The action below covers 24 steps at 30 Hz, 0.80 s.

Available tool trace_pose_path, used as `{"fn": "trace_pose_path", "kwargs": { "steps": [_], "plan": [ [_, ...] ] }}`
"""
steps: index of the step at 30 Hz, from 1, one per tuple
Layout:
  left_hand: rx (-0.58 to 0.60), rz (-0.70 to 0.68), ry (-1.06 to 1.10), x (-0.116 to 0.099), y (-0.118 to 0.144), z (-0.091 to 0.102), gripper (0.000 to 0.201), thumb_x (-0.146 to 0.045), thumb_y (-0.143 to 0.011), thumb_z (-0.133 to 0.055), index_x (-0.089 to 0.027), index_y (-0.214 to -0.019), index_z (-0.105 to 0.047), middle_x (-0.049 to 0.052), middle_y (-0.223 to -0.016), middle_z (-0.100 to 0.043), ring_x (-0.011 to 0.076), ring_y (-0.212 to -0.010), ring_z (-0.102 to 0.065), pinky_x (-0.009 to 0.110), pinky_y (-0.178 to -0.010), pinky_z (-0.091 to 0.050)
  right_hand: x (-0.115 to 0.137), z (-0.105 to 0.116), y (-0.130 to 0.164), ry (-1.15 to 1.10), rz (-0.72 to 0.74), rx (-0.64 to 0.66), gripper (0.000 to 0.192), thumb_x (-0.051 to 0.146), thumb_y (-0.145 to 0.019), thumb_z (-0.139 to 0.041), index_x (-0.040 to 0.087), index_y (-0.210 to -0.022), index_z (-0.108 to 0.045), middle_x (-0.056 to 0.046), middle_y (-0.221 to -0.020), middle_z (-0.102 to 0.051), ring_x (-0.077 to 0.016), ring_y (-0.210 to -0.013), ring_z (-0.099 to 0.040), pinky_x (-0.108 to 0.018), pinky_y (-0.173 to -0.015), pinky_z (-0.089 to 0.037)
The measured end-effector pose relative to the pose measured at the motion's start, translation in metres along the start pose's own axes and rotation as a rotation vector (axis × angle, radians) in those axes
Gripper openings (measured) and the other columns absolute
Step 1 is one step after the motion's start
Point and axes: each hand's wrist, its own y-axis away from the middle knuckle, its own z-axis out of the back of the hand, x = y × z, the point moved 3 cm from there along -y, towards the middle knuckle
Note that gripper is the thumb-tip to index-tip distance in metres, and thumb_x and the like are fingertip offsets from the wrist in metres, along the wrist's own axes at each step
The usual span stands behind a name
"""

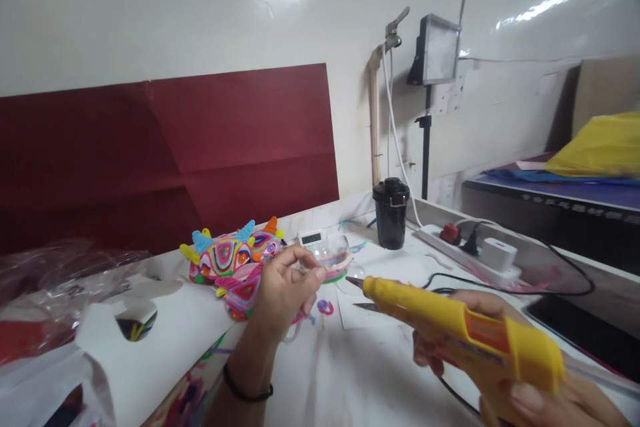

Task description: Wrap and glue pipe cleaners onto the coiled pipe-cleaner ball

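My left hand [286, 290] pinches the near edge of a small clear plastic piece [336, 268] rimmed with pink and green fuzzy strips. Part of that piece is hidden behind my fingers. A yellow hot glue gun [430, 310] is gripped in my right hand [543, 403], its metal nozzle pointing left, close to the strips; whether it touches them I cannot tell. Left of my left hand lie colourful fuzzy animal-head figures [227, 253] with blue and orange horns. A small purple and pink curl [325, 307] is on the table below the plastic piece.
A pointed metal blade [367, 307] lies under the glue gun. Behind stand a black lidded cup [391, 213] and a small digital display [311, 238]. To the right are a power strip [470, 257], cables and a black phone [585, 330]. White paper [165, 327] and clear plastic wrap cover the left.
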Motion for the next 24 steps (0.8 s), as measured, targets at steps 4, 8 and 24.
{"fn": "trace_pose_path", "kwargs": {
  "steps": [4,8,24],
  "plan": [
    [0.085,0.017,-0.005,0.006,0.001,-0.005,0.022,-0.027,-0.066,-0.076,-0.019,-0.07,-0.056,-0.009,-0.031,-0.044,0.0041,-0.024,-0.033,0.013,-0.029,-0.026,-0.001,-0.001,0.0,-0.31,-0.065,-0.071,0.058,0.065,-0.074,-0.05,0.041,-0.125,-0.033,-0.009,-0.098,-0.07,-0.0298,-0.065,-0.068,-0.036,-0.048,-0.051],
    [0.148,0.025,-0.016,0.007,0.002,-0.008,0.022,-0.028,-0.067,-0.076,-0.018,-0.071,-0.057,-0.008,-0.032,-0.046,0.0047,-0.026,-0.036,0.014,-0.031,-0.028,0.003,-0.002,-0.002,-0.372,-0.106,-0.098,0.063,0.064,-0.073,-0.053,0.035,-0.126,-0.036,-0.013,-0.095,-0.068,-0.0385,-0.101,-0.064,-0.04,-0.059,-0.053],
    [0.25,0.016,0.004,0.007,0.005,-0.01,0.02,-0.028,-0.071,-0.075,-0.018,-0.075,-0.058,-0.006,-0.042,-0.052,0.0054,-0.03,-0.043,0.014,-0.032,-0.033,0.018,-0.005,-0.003,-0.39,-0.33,-0.128,0.075,0.073,-0.057,-0.06,0.038,-0.117,-0.031,-0.007,-0.088,-0.066,-0.0116,-0.038,-0.039,-0.025,-0.037,-0.028]
  ]
}}
